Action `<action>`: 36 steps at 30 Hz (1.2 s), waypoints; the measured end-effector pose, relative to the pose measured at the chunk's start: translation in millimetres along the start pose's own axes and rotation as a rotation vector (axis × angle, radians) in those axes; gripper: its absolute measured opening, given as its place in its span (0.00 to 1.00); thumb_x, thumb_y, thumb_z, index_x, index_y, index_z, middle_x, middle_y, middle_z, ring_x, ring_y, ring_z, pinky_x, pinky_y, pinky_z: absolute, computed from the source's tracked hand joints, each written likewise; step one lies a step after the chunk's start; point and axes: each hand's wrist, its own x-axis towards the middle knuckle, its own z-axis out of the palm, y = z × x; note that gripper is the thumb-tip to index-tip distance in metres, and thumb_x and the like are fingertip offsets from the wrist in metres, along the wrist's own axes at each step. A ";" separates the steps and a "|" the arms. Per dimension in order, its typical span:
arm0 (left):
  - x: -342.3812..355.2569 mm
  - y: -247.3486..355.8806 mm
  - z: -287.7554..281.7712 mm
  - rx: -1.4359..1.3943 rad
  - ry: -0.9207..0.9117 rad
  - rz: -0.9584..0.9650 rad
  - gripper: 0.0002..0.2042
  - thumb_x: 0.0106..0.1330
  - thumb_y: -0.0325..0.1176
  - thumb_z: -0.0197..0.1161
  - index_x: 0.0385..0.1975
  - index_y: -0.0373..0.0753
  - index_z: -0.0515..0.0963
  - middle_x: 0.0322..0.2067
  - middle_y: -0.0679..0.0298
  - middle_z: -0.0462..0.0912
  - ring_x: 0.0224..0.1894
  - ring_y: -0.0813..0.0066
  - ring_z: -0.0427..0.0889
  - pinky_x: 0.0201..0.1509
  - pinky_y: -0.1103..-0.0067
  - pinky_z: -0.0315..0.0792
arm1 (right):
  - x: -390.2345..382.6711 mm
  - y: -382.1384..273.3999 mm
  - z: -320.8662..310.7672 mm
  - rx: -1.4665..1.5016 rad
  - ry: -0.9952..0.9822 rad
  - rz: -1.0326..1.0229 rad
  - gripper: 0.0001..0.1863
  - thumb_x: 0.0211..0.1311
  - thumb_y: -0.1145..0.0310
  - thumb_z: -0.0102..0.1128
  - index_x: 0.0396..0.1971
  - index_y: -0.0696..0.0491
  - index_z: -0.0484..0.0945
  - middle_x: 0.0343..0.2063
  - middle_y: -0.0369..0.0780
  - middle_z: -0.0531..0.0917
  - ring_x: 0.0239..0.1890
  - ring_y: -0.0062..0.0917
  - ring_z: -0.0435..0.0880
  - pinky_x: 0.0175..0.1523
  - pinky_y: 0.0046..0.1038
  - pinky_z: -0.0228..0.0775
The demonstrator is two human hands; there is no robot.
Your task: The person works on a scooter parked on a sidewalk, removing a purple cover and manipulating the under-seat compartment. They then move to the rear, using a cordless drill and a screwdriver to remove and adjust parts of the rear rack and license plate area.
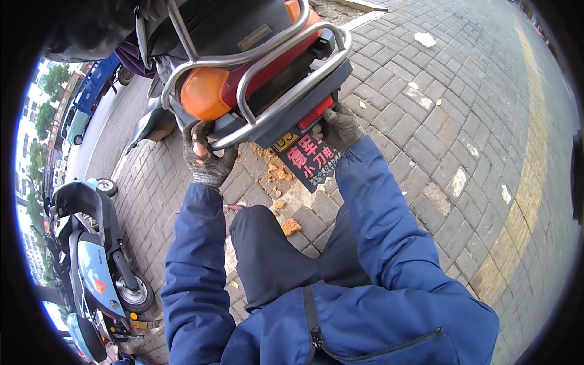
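Observation:
The tail of a motorbike or scooter faces me, with a bent silver metal rack (292, 85) around it. An orange turn-signal lens (205, 93) sits at its left, and a red reflector (316, 113) at the lower right. Below hangs a black mud flap (311, 159) with printed lettering and a yellow plate at its top. My left hand (210, 157), in a worn, dirty grey glove, curls around the lower left end of the rack. Also gloved, my right hand (342, 129) closes on the flap's upper right edge, beside the reflector; some fingertips are hidden.
Brown crumbly clods (278, 172) lie on the brick paving under the tail. Near my knee is a thin thing with a reddish end (234, 207). A light-blue scooter (97, 267) stands at the left, and crumpled white litter (424, 39) lies at the upper right.

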 end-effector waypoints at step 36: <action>0.6 1.9 1.1 0.045 0.024 -0.016 0.26 0.38 0.39 0.70 0.41 0.37 0.74 0.38 0.53 0.74 0.40 0.54 0.77 0.45 0.66 0.74 | 47.1 14.7 19.2 0.208 -0.229 -0.095 0.21 0.62 0.62 0.61 0.54 0.50 0.72 0.38 0.41 0.83 0.28 0.25 0.81 0.27 0.28 0.73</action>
